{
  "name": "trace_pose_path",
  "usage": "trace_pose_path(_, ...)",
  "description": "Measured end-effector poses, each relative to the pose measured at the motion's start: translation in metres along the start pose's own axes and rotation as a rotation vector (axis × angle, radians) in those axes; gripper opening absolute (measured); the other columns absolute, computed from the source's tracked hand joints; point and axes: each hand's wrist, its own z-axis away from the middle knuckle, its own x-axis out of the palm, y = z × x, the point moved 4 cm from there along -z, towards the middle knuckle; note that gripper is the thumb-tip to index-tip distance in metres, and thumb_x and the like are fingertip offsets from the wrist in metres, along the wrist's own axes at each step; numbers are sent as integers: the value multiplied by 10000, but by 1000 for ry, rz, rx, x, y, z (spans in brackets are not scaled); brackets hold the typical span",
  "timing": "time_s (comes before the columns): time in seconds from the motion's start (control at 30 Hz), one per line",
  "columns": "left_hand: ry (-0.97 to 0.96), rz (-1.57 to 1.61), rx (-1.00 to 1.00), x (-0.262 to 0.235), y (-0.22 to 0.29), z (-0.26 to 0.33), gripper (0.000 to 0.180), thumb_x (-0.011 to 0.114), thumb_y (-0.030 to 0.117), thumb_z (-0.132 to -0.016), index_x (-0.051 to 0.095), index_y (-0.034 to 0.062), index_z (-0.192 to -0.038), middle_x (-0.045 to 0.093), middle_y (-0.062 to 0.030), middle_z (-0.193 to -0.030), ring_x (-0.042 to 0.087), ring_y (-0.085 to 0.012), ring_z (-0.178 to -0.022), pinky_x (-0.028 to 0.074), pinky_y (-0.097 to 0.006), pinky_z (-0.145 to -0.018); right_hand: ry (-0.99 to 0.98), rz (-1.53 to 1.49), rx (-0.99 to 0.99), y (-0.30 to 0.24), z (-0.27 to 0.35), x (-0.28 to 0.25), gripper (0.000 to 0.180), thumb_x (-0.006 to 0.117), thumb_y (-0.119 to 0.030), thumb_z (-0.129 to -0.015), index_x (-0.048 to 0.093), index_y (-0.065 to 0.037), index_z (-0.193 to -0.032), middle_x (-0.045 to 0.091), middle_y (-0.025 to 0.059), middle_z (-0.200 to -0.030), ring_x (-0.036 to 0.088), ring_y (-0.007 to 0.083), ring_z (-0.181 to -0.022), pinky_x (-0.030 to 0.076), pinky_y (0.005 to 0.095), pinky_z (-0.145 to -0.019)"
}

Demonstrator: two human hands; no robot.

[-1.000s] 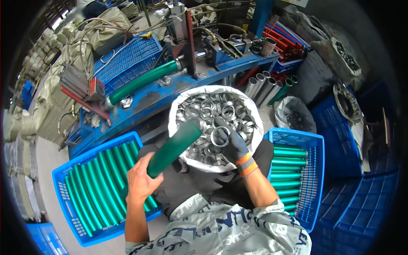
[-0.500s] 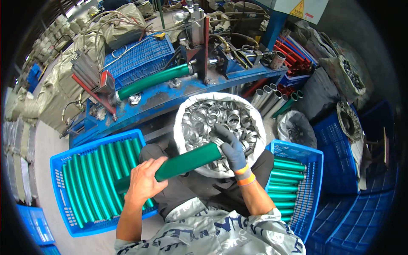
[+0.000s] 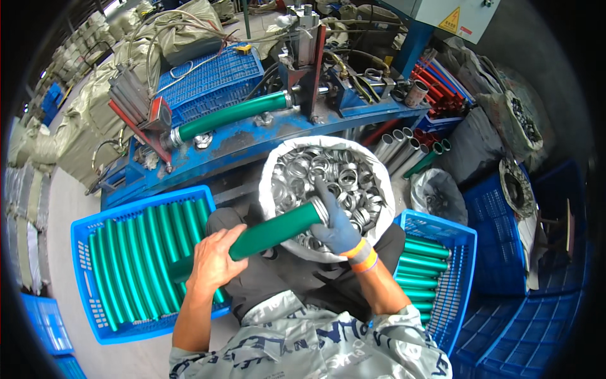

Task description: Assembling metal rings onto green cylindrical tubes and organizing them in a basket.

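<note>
A green metal tube [image 3: 274, 234] slants across my lap, its right end higher than its left. My bare left hand [image 3: 218, 258] is wrapped round it left of the middle. At the right end a silvery metal ring [image 3: 320, 211] sits against the tube mouth; whether it is fully seated I cannot tell. My right hand [image 3: 341, 228], in a grey-blue glove with an orange cuff, grips this ring, index finger stretched along its far side. Just beyond lies a white sack [image 3: 270, 189] full of loose metal rings [image 3: 347, 179].
Blue crates of green tubes flank me, one at left [image 3: 82, 278] and one at right [image 3: 470, 271]. Ahead, a blue machine bench [image 3: 227, 148] holds another green tube [image 3: 233, 115] between its end fittings. Steel tubes [image 3: 401, 148] and a small bag [image 3: 439, 196] stand right of the sack.
The ring at the tube's right end now shows clearly. My gloved hand has shifted slightly down and its fingers have moved round the tube end. The left hand keeps its hold.
</note>
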Motion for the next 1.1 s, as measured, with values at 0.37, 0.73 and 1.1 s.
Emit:
trace_pose_path(0.37,414,1100,-187,-23,-26,24,861,1002,404,-833,659,-58,-1473,801,-198,-1280,764,-296,-1164,581,-443,-1080,-112,1077,-199,166,-72,38,295,802,-289,-932,840,-190,-1207,700,163,-1568,693,401,-1378,507,575,-1208)
trace_pose_path(0.73,678,1772,-328,28,-70,37,510,810,435,-1094,689,76,-1435,745,-195,-1447,719,-319,-1366,627,-524,-1162,234,-286,99,55,-32,8,867,1013,-154,-874,612,-1,-1627,718,179,-1554,693,303,-1436,539,423,-1229)
trace_pose_path(1.1,730,1859,-420,50,-53,16,571,808,492,-1089,665,93,-1471,741,-186,-1481,721,-316,-1389,628,-540,-1166,326,-517,70,6,-9,-17,1435,1085,-41,-733,210,-60,-1870,687,143,-1491,640,216,-1410,495,384,-1241)
